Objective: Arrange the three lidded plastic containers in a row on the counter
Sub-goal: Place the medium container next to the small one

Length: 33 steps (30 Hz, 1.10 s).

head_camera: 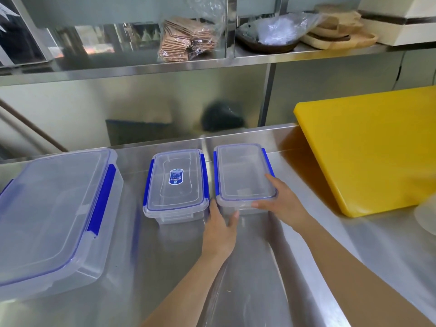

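three clear lidded containers with blue clips stood in a row on the steel counter. the large container sat at the left edge, the labelled container in the middle, and the plain container just beside it, all toward the back edge. the right hand clasped the plain container's near right corner, thumb on the lid, fingers along the front wall. the left hand lay with fingers together at the gap between the two small containers, thumb touching the plain one. a yellow cutting board leaned at the right.
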Available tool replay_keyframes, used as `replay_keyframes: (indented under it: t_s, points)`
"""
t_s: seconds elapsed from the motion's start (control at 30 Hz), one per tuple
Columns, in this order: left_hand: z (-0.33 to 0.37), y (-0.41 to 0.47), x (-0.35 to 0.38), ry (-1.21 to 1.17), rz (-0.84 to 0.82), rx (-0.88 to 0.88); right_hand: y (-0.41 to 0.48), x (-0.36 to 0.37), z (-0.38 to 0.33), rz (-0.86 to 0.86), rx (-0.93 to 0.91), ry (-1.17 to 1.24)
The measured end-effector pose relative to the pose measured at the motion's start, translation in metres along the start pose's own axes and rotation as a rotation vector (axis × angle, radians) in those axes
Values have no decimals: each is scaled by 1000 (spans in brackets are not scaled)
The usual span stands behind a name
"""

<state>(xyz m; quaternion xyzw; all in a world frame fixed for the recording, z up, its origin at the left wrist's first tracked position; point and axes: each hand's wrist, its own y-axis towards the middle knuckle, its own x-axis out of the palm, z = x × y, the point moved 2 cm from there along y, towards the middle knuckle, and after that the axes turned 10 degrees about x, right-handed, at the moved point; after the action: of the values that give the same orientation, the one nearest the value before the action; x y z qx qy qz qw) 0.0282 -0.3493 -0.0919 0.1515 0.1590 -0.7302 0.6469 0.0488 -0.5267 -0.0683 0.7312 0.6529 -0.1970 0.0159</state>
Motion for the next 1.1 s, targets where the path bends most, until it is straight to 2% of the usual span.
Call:
replay_keyframes:
  t_s: [0.07, 0.23, 0.47, 0.63, 0.9, 0.97, 1.03, 1.1]
  points:
    - [-1, 4, 7, -39, -52, 11, 3, -1, -1, 21, -7, 6]
    - [28, 10, 11, -51, -171, -111, 11, -7, -2, 1, 1, -6]
    - [40, 9, 30, -65, -304, -91, 1, -39, -5, 57, 19, -23]
    - [50, 13, 41, -154, -301, -119, 1, -54, -6, 64, 38, -118]
    - [59, 16, 39, -92, -349, -203, -8, -56, -3, 126, 70, -224]
    - [65, 15, 23, 23, -239, -76, -7, -55, -10, 301, 56, -429]
    - [71, 12, -7, 129, 76, 85, -12, -44, -26, 460, -5, -437]
    - [71, 9, -45, 151, 398, 200, -21, -18, -45, 504, -161, -387]
